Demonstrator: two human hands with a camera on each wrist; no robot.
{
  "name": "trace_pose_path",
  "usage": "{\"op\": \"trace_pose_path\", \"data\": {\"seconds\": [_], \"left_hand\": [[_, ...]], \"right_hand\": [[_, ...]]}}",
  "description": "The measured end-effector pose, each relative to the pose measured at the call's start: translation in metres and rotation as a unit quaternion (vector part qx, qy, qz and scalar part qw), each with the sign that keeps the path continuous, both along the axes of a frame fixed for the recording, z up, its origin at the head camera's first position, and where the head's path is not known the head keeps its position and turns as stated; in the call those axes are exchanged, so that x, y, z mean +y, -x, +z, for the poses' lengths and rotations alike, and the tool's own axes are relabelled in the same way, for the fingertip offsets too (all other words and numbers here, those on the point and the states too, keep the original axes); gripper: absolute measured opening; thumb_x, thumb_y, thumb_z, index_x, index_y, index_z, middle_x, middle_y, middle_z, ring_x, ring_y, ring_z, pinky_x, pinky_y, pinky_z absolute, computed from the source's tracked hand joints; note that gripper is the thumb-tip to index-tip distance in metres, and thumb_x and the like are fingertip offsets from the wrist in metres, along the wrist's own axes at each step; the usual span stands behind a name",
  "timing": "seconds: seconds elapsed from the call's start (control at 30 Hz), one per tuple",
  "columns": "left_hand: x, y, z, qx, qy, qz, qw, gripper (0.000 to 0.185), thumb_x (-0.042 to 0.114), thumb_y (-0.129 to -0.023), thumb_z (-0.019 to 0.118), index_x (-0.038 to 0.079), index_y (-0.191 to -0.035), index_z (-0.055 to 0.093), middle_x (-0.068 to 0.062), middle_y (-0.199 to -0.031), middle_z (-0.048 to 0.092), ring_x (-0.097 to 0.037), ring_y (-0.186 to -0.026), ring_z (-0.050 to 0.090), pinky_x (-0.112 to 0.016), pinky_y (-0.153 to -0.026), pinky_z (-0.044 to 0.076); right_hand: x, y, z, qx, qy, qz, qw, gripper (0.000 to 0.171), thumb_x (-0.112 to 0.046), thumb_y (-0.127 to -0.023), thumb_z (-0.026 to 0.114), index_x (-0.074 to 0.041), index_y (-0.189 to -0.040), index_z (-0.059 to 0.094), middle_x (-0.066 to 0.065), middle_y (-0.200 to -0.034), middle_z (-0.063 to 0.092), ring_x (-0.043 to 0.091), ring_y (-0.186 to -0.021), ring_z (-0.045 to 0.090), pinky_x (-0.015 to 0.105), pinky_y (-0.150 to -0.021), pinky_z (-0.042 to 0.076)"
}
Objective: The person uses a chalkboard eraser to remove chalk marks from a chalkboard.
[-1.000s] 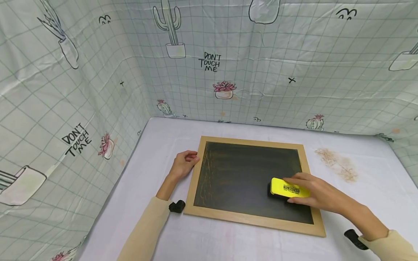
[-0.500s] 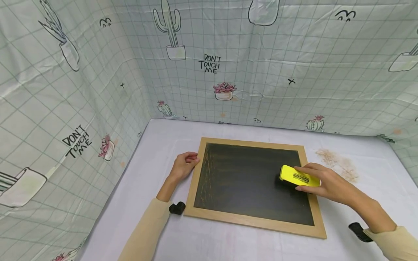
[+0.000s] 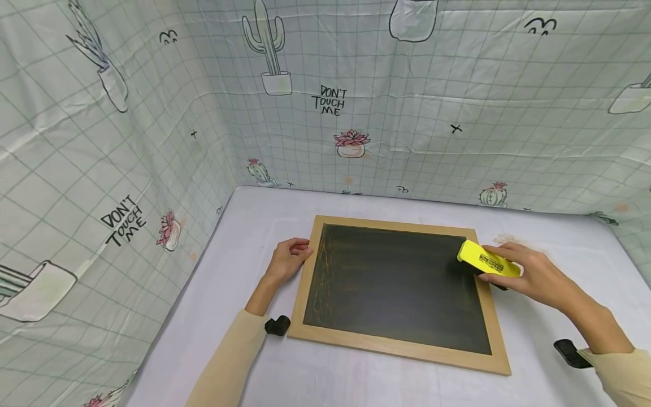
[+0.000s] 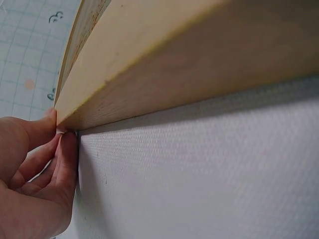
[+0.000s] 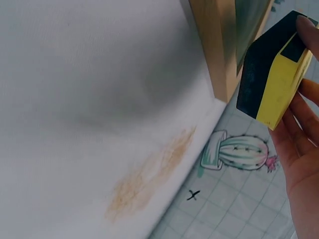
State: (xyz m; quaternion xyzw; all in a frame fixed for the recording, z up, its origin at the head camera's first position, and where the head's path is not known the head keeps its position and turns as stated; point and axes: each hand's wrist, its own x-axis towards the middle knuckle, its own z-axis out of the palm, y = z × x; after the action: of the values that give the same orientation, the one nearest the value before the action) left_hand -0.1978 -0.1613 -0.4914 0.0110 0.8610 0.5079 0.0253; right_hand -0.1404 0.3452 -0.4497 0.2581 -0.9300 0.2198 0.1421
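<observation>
A yellow eraser [image 3: 488,264] with a dark felt underside is being held at the upper right corner of the chalkboard [image 3: 396,282], partly over the wooden frame. Its long axis is being kept across the view, slanting slightly down to the right, with the near end lifted in the right wrist view (felt face turned towards the board). The right hand [image 3: 534,277] is being wrapped round the eraser from the right, fingers curled over its top and side, forearm angled in from the lower right. The left hand [image 3: 291,261] is being pressed against the frame's left edge, fingers curled, thumb and fingertips [image 4: 67,149] pinching it at bench [image 3: 254,226] level. The eraser's label is being rendered too small to read. Faint orange streaks are being seen along the board's left side.
</observation>
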Motion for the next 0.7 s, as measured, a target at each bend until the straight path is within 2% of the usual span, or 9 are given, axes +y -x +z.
{"op": "trace_pose_path", "data": {"seconds": [0.13,0.23,0.3,0.47,0.7], "left_hand": [[0.0,0.0,-0.001,0.0,0.0,0.0,1.0,0.029,0.005,-0.098,0.07,-0.01,-0.122,0.067,-0.022,-0.107,0.071,-0.032,-0.094,0.067,-0.029,-0.078,0.051],[0.0,0.0,-0.001,-0.003,-0.002,0.0,1.0,0.028,0.005,-0.098,0.069,-0.01,-0.122,0.067,-0.022,-0.108,0.07,-0.032,-0.094,0.067,-0.029,-0.078,0.051],[0.0,-0.001,-0.001,-0.003,-0.002,0.0,1.0,0.029,0.005,-0.098,0.069,-0.01,-0.123,0.067,-0.022,-0.108,0.07,-0.032,-0.095,0.066,-0.031,-0.079,0.052],[0.0,-0.002,0.0,0.002,-0.001,-0.003,1.0,0.029,0.005,-0.098,0.069,-0.01,-0.123,0.067,-0.022,-0.108,0.07,-0.032,-0.095,0.067,-0.032,-0.079,0.053],[0.0,0.0,-0.002,0.0,-0.003,0.0,1.0,0.029,0.005,-0.099,0.069,-0.01,-0.123,0.067,-0.021,-0.109,0.07,-0.03,-0.094,0.066,-0.031,-0.08,0.052]], "right_hand": [[0.009,0.004,0.0,0.001,-0.001,-0.018,1.0,0.065,-0.015,-0.065,0.097,-0.001,-0.123,0.072,0.018,-0.119,0.069,0.033,-0.106,0.062,0.004,-0.086,0.035],[0.017,0.006,0.0,-0.004,-0.005,-0.031,0.999,0.064,-0.017,-0.068,0.096,0.001,-0.125,0.071,0.02,-0.118,0.07,0.021,-0.101,0.06,0.012,-0.076,0.04],[0.022,0.007,-0.001,-0.013,-0.009,-0.042,0.999,0.064,-0.019,-0.071,0.095,0.002,-0.126,0.07,0.021,-0.116,0.07,0.019,-0.097,0.059,0.018,-0.071,0.041],[0.035,0.011,-0.002,-0.036,-0.015,-0.075,0.996,0.063,-0.022,-0.075,0.093,0.004,-0.127,0.069,0.022,-0.109,0.07,0.03,-0.088,0.062,0.028,-0.063,0.045],[0.048,0.017,-0.007,-0.067,-0.006,-0.12,0.99,0.065,-0.026,-0.078,0.091,0.009,-0.128,0.066,0.029,-0.11,0.067,0.045,-0.094,0.064,0.034,-0.064,0.045]]}}
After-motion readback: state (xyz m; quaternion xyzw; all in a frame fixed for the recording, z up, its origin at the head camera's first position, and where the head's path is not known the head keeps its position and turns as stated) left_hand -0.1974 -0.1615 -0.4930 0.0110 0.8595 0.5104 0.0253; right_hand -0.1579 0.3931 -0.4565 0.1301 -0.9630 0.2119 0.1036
